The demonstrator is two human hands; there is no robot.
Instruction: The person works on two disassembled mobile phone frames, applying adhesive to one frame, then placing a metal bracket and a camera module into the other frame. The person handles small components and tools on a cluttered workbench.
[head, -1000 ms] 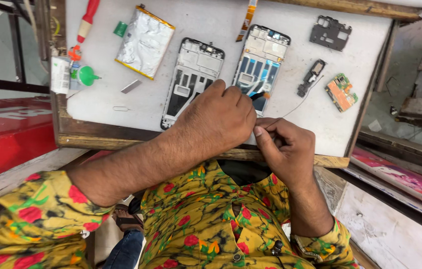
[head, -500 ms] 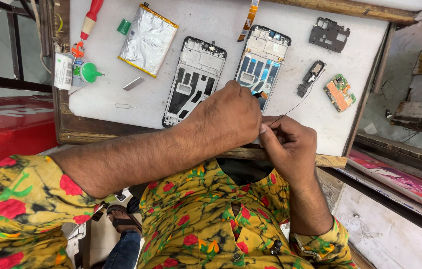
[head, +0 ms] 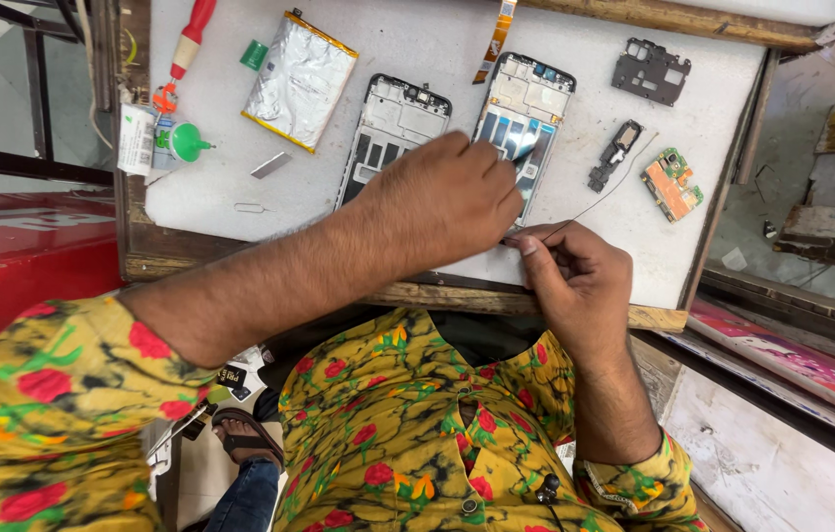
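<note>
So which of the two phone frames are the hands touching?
The right-hand phone frame, with blue parts inside. The left hand rests on it; the other frame lies untouched beside it.

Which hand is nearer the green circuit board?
Right. The right hand lies below-left of the green circuit board, apart from it; the left hand is farther left, over the phone frames.

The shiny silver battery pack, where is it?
In the head view the silver battery pack lies at the upper left of the white work board, between the small green piece and the empty phone frame.
</note>
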